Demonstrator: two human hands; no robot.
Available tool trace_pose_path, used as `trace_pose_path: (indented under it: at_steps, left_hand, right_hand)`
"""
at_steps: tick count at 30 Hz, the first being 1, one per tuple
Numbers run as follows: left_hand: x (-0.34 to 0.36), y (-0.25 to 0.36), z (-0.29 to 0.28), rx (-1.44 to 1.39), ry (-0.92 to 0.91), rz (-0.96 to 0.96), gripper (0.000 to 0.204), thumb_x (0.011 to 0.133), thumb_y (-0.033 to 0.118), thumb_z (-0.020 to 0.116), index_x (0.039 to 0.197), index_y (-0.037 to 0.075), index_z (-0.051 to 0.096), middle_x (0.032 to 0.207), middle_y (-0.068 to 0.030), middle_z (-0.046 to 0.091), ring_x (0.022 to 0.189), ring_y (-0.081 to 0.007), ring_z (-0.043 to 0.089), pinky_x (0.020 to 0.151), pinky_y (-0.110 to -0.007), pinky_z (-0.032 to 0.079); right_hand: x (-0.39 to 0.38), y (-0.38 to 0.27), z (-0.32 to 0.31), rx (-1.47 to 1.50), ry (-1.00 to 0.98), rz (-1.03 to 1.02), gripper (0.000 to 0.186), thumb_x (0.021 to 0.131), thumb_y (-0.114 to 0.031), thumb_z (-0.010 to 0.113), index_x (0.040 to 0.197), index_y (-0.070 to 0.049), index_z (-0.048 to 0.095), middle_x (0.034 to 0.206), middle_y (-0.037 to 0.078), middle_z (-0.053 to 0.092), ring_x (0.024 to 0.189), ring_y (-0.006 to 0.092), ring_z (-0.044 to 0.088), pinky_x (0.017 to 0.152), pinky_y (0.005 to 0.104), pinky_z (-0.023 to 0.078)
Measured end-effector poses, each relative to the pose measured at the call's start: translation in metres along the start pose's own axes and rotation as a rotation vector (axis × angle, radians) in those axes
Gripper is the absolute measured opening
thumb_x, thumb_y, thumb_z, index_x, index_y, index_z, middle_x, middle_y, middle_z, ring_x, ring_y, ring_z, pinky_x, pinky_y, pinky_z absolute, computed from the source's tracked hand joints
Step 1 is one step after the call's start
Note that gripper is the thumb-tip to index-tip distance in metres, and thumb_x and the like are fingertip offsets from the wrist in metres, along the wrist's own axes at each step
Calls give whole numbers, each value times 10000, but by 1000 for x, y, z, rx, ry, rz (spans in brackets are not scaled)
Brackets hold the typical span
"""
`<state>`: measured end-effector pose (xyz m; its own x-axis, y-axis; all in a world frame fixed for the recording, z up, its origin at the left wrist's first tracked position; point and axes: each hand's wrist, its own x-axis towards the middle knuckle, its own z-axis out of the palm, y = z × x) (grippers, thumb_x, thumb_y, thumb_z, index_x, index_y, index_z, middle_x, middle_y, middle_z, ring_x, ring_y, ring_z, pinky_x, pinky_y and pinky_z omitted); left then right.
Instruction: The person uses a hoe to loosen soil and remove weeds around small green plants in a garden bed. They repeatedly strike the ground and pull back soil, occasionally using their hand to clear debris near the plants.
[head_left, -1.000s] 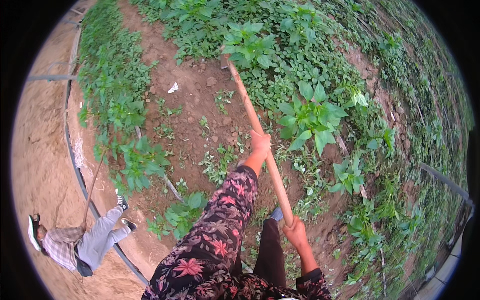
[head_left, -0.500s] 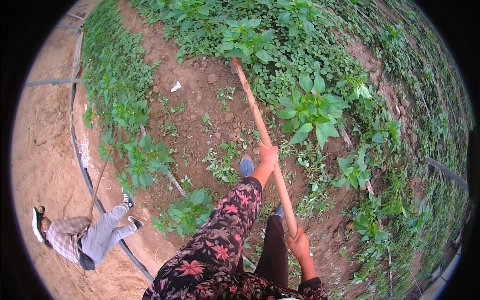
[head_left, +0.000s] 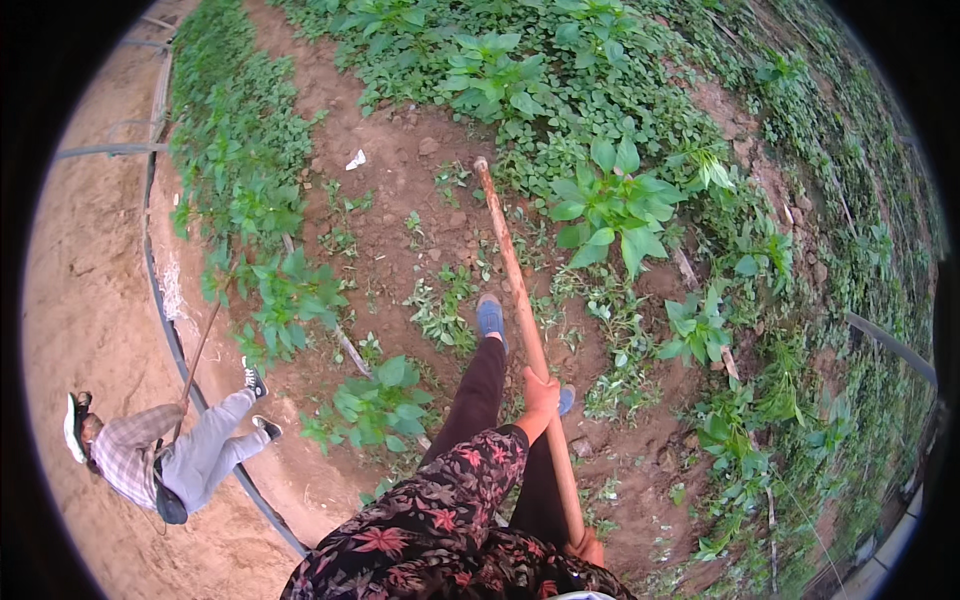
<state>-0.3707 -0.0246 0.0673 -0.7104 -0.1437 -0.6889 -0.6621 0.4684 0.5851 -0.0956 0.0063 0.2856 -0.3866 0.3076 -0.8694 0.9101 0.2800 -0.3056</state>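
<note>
A hoe with a long wooden handle (head_left: 515, 270) slants from my body up to the far edge of the bare soil. Its blade cannot be made out at the far end. Partway along the handle, my left hand (head_left: 541, 393) is wrapped round the wood, below a black floral sleeve. My right hand (head_left: 588, 547) grips the near end, close to my waist and partly hidden by my clothing. Uprooted or wilting weeds (head_left: 440, 308) lie on the soil left of the handle. A leafy crop plant (head_left: 615, 210) stands to its right.
Dense green weeds (head_left: 590, 110) cover the ground ahead and right. More crop plants (head_left: 380, 408) flank my blue shoes (head_left: 490, 318). At left, a person (head_left: 170, 460) with a long-handled tool stands beside a dark hose (head_left: 180, 355) along the bed's edge. A white scrap (head_left: 356, 159) lies on soil.
Both hands have drawn the hoe back toward my body, its far end leaving the weeds' edge. My right hand is now down by my waist. The other person has hardly moved.
</note>
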Motion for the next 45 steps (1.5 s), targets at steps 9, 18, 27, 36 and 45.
trace_pose_path:
  at_steps: [9, 18, 27, 36, 45]
  left_hand:
    - [-106, -14, -19, -241, -157, -397, 442, 769, 102, 623, 1068, 81, 298, 633, -86, 514, 429, -192, 524, 352, -327, 406]
    - [129, 101, -16, -346, -80, 15, 352, 761, 54, 618, 965, 67, 332, 693, -74, 476, 456, -181, 487, 370, -315, 403]
    - [25, 71, 42, -225, -190, -132, 386, 722, -9, 595, 982, 65, 319, 657, -73, 461, 433, -182, 487, 326, -328, 380]
    - [81, 53, 16, -192, -102, 5, 374, 748, 13, 585, 1008, 75, 324, 621, -61, 454, 421, -174, 480, 333, -311, 376]
    - [-66, -31, 33, -92, -184, -203, 446, 740, 129, 621, 1084, 60, 344, 793, -171, 566, 677, -334, 604, 605, -416, 488]
  right_hand:
    - [-74, 29, -16, -94, -73, 294, 360, 695, -216, 673, 916, -17, 469, 668, 258, 585, 659, 457, 585, 587, 512, 470]
    - [105, -112, -41, -114, 138, -187, 319, 703, -184, 637, 889, 4, 460, 722, 274, 585, 711, 468, 573, 614, 512, 472]
    - [47, -20, -11, 46, 158, -6, 385, 692, -198, 679, 954, 6, 486, 770, 292, 600, 775, 467, 586, 671, 501, 485]
    - [65, -62, -3, 60, 104, -27, 337, 698, -194, 651, 927, -4, 492, 759, 288, 596, 751, 459, 590, 662, 489, 484]
    - [-41, 23, -15, 46, 44, 162, 314, 712, -191, 626, 921, 3, 494, 753, 280, 597, 758, 462, 590, 648, 497, 476]
